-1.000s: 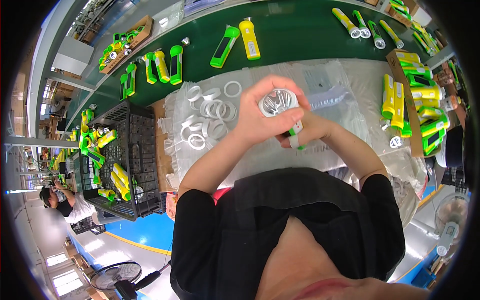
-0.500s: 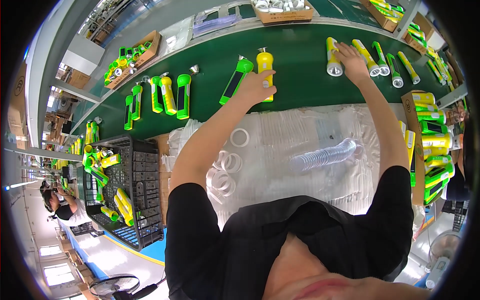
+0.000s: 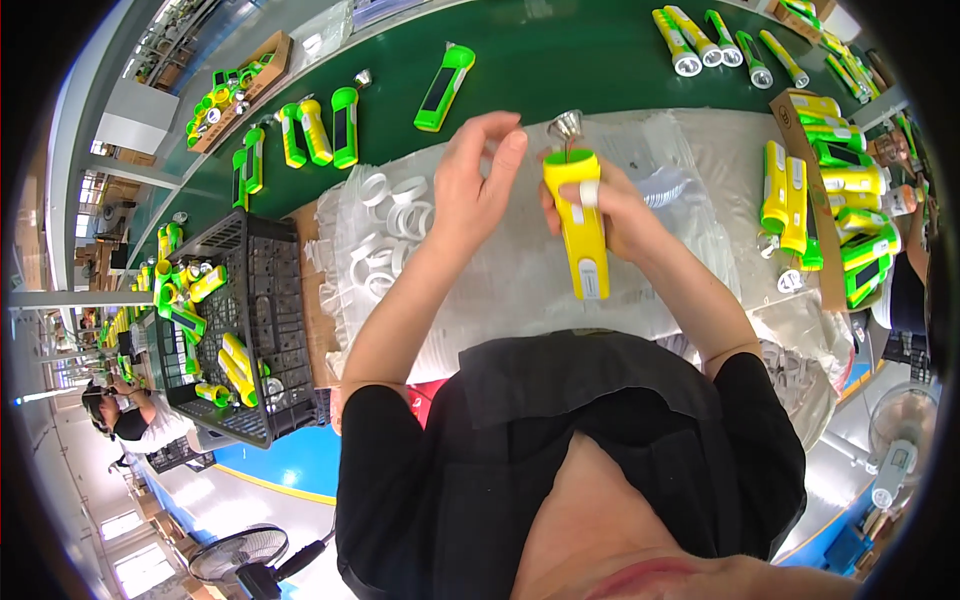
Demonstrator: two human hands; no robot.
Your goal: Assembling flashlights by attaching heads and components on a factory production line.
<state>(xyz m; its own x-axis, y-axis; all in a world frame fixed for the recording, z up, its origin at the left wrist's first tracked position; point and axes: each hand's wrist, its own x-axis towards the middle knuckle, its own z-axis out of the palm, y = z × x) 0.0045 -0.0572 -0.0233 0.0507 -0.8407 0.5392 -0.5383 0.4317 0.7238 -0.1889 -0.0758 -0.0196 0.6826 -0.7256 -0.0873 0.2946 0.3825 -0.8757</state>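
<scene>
My right hand [image 3: 610, 205] is wrapped around a yellow flashlight body [image 3: 580, 225], holding it upright in front of me with a silver reflector cone [image 3: 567, 127] sitting at its top end. My left hand [image 3: 475, 185] hovers just beside it, fingers loosely curled, thumb and forefinger near the cone but gripping nothing that I can make out. I judge I am seating the reflector into the head; the next move calls for a steady press or twist with the body held plumb. Beyond my left hand lie white plastic rings [image 3: 385, 225] on clear plastic sheeting [image 3: 680, 150], then a black crate [image 3: 245, 320], and farther off the green conveyor belt [image 3: 560, 60]. Half a second ago both arms were stretched out to the belt; now they are drawn back together.
</scene>
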